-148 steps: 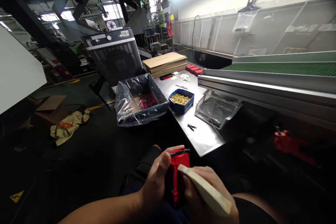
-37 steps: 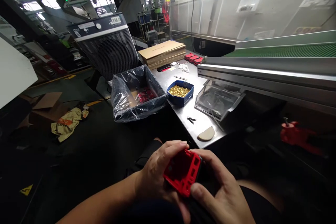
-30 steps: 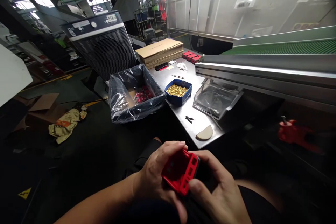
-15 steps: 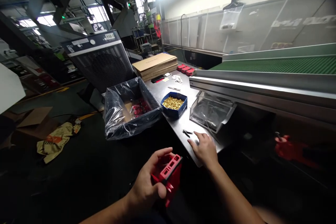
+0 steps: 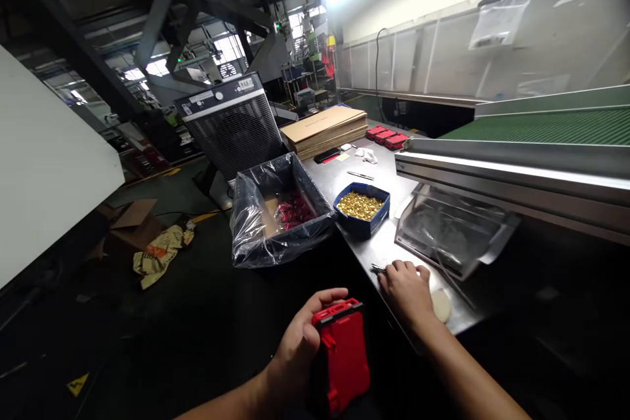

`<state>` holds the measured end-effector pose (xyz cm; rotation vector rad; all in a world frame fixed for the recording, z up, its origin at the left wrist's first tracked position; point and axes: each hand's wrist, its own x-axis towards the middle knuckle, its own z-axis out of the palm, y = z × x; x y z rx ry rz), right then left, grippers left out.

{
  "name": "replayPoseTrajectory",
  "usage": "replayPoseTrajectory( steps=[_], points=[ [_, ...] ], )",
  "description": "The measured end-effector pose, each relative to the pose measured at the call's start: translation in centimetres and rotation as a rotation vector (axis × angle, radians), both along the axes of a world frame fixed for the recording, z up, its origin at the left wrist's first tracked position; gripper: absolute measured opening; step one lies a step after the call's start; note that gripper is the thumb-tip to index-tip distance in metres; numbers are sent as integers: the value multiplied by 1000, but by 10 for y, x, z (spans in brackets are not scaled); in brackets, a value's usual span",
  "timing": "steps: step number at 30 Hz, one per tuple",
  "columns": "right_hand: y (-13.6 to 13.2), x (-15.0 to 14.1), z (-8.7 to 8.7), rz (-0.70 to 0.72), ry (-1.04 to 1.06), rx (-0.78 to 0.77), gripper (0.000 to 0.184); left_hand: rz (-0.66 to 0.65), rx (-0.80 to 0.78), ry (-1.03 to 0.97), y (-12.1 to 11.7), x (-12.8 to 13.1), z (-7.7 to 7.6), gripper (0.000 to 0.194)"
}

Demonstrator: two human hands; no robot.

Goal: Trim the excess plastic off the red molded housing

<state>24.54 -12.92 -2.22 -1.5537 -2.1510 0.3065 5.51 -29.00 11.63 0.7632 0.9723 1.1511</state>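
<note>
My left hand (image 5: 300, 335) is closed around a red plastic case (image 5: 347, 357) with a dark rim, which stands tilted in front of me with its flat face showing. On the metal table's near edge, my right hand (image 5: 406, 285) has its fingers curled down over a small pair of nippers (image 5: 378, 268). Only the dark tip sticks out to the left; the rest is hidden under the fingers. Next to my right wrist lies a pale round pad (image 5: 441, 306). A blue bin (image 5: 364, 228) of small brass-coloured parts stands just beyond this hand.
A plastic-lined crate (image 5: 280, 246) with red pieces sits left of the metal table (image 5: 335, 174). A clear tray (image 5: 445, 226) lies under the green conveyor (image 5: 546, 128). Cardboard sheets (image 5: 325, 126), red cases (image 5: 386, 136) and a pen (image 5: 361, 176) are farther back. A fan unit (image 5: 231, 125) stands behind the crate.
My right hand has come down from beside the nippers onto them, its fingers closing. My left hand has turned the red case so its flat face shows. The view has swung left.
</note>
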Motion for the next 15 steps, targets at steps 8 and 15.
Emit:
replayPoseTrajectory(
  steps=[8,15],
  points=[
    [-26,4,30,32,472,-105,41,-26,164,91,10,-2,-2,105],
    [-61,28,66,-162,1396,-571,54,-73,519,511,20,-7,-3,112]
  ],
)
